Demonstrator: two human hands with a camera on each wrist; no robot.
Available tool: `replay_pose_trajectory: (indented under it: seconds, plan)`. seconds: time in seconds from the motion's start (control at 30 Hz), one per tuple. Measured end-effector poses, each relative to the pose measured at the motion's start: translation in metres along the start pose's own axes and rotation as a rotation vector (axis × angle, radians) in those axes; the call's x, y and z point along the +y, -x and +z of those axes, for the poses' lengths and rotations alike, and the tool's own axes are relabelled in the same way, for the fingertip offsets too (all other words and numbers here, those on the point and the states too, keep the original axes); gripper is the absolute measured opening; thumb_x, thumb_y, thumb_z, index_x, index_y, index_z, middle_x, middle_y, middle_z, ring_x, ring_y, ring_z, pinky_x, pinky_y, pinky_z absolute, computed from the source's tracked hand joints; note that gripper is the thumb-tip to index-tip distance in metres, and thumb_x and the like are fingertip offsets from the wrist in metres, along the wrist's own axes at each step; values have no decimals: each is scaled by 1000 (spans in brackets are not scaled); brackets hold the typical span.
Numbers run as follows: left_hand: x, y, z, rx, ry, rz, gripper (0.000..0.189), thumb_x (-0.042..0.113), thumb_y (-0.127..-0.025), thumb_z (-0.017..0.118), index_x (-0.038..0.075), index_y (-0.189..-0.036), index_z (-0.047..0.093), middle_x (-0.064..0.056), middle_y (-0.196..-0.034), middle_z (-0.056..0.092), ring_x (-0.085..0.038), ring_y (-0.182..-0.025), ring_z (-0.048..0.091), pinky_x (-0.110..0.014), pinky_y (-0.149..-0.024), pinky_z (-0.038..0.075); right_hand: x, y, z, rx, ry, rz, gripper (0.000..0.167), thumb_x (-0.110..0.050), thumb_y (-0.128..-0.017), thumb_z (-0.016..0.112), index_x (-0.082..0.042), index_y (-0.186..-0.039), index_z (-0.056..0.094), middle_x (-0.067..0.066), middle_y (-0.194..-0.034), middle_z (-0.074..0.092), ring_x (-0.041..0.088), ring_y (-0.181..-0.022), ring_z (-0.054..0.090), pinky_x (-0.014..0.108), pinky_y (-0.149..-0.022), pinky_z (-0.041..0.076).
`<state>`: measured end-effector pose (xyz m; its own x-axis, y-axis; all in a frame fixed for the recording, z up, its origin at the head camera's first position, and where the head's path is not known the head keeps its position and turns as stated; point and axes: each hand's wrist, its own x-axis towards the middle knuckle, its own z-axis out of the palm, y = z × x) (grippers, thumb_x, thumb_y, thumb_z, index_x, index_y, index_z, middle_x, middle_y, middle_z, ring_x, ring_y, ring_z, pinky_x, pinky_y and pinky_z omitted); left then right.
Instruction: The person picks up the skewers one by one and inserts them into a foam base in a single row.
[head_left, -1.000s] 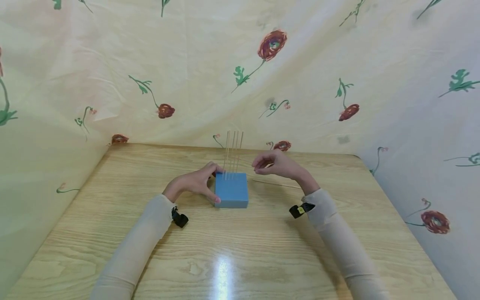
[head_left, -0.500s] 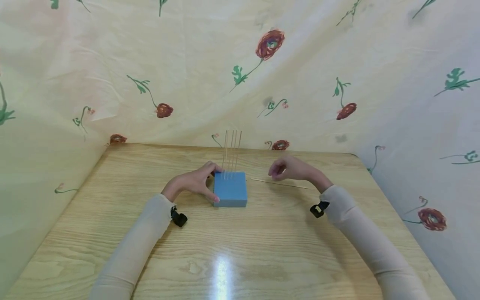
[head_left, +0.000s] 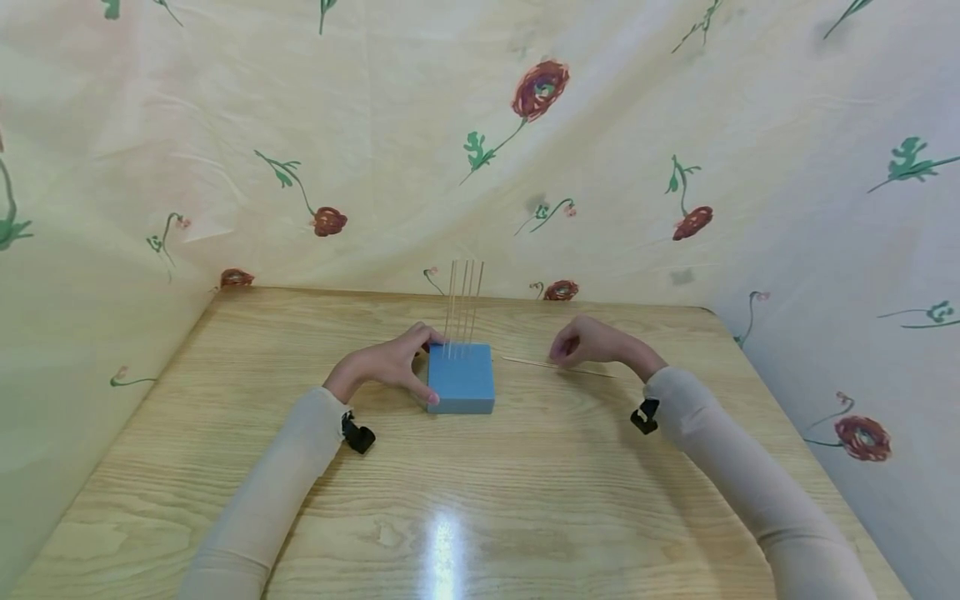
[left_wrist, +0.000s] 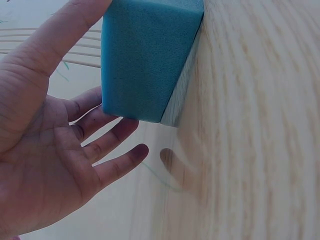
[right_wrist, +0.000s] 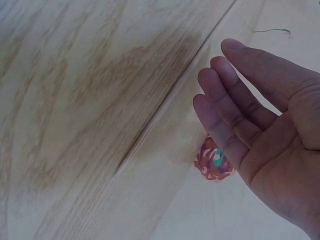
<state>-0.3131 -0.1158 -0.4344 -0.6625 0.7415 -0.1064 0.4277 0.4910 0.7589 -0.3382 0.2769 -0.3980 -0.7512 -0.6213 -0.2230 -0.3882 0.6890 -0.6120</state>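
A blue foam block lies flat on the wooden table, several thin wooden sticks standing up from its far part. My left hand holds the block at its left side, thumb by the near corner and fingers at the far one. In the left wrist view the fingertips meet the foam block, while the little finger stays off it. To the right, a single wooden stick lies on the table. My right hand is bent down over it, fingertips right at its middle; the right wrist view shows loosely bent fingers with no stick visible.
The wooden table reaches back to a flower-printed cloth, which also hangs along both sides. A black wrist camera sits on the left sleeve, and another wrist camera on the right one.
My right hand has moved right and down, from beside the block's upright sticks to the stick lying on the table. The left hand and the block have stayed in place.
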Motion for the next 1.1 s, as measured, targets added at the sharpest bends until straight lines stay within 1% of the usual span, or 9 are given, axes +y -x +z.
replay_pose_trajectory:
  seconds: [0.27,0.6,0.83,1.1]
  plan:
    - [0,1,0,0,2,7,94,37,-80,89,5,-150,35,-16,-148,33,-35,-139,36,-54,-117,34,4,-5,1,-8,16,36,11,-1,-90,76,0,-99,79,12,-94,77,17,-83,70,24,-72,55]
    - [1,0,0,-1,11,0,92,34,-80,89,5,-150,35,-16,-147,33,-35,-139,36,-54,-117,34,9,-7,2,7,34,22,11,0,-88,77,2,-98,78,14,-94,77,19,-83,70,24,-71,56]
    - [1,0,-1,-7,1,2,94,38,-80,89,6,-150,35,-15,-147,33,-34,-139,36,-53,-117,34,4,-7,4,16,33,51,10,4,-87,75,3,-97,78,14,-93,77,18,-83,70,25,-71,55]
    - [0,-1,-1,-13,9,-10,96,39,-79,89,7,-151,34,-15,-149,32,-34,-141,34,-53,-118,33,6,-9,6,25,39,59,10,6,-87,74,3,-95,78,14,-91,77,17,-82,69,26,-71,55]
